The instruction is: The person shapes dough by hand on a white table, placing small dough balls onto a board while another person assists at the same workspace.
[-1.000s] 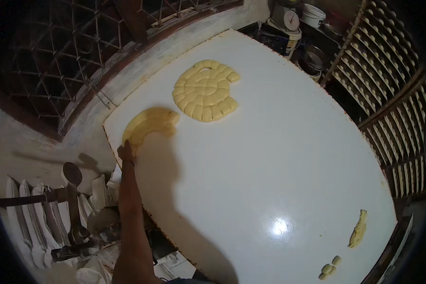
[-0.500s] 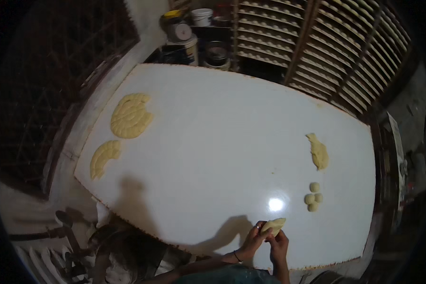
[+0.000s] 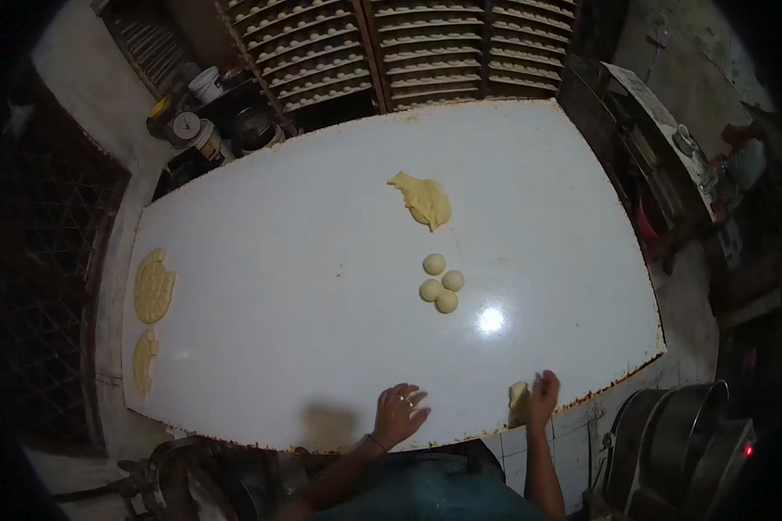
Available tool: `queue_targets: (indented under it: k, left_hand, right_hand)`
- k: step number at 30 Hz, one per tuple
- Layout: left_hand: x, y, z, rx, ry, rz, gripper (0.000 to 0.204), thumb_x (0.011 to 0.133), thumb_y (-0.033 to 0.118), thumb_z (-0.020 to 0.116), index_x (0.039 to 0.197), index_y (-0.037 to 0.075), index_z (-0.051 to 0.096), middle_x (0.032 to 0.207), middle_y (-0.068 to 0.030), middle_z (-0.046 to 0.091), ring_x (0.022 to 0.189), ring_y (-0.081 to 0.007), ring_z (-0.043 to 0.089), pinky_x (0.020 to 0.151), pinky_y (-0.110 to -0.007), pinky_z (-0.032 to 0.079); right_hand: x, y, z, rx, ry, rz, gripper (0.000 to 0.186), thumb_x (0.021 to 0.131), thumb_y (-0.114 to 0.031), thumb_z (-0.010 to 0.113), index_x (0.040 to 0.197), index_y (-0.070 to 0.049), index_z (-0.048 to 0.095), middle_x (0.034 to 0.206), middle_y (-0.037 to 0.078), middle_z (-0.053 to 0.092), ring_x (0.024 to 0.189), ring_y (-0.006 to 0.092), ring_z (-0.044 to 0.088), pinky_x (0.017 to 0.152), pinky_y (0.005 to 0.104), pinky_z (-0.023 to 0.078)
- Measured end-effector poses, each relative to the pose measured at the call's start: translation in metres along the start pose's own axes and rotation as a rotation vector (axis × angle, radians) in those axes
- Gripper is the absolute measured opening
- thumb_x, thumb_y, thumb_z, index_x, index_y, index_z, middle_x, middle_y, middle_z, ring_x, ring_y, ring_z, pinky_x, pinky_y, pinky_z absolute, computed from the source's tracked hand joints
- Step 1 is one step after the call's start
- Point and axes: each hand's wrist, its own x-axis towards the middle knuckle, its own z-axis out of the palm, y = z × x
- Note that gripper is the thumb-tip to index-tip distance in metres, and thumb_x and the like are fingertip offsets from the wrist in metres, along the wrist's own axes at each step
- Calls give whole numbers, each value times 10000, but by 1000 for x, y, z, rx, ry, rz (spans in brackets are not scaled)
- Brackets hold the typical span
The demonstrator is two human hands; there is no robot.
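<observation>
My left hand (image 3: 398, 414) hovers over the near edge of the white table with its fingers spread and nothing in it. To its right, my right hand (image 3: 543, 395) is over the near edge, fingers slightly bent and apart. A small pale yellow dough piece (image 3: 519, 402) lies just left of that hand; I cannot tell whether they touch. Farther in, several round dough balls (image 3: 446, 301) sit in a close group. Beyond them lies an irregular lump of dough (image 3: 426, 201). At the far left are a scored, flattened dough round (image 3: 154, 287) and a smaller curved dough portion (image 3: 145, 361).
The white table (image 3: 278, 260) has a rough, rusty rim. Behind it stand racks (image 3: 430, 52) of trays holding small dough pieces. Buckets and a dial scale (image 3: 186, 125) are at the back left. Metal vessels (image 3: 673, 443) stand at the near right.
My view has turned to the right. My hands, together on a dough piece before, are now apart. The piece now lies beside my right hand.
</observation>
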Motion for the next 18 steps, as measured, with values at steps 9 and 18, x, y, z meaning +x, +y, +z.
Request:
queue_targets:
  k: [9, 18]
  left_hand:
    - [86, -10, 29, -117, 389, -229, 110, 740, 96, 677, 813, 39, 618, 861, -146, 622, 853, -316, 570, 812, -401, 451]
    - [75, -66, 13, 32, 525, -361, 110, 780, 122, 662, 788, 23, 615, 893, -147, 635, 883, -306, 559, 817, -422, 450]
  right_hand:
    - [43, -29, 28, -523, -171, -473, 161, 700, -56, 649, 818, 30, 582, 953, 184, 563, 932, 380, 506, 841, 442, 417]
    - [56, -74, 29, -452, 10, -544, 22, 790, 8, 551, 790, 13, 572, 807, 163, 563, 821, 345, 512, 771, 423, 410]
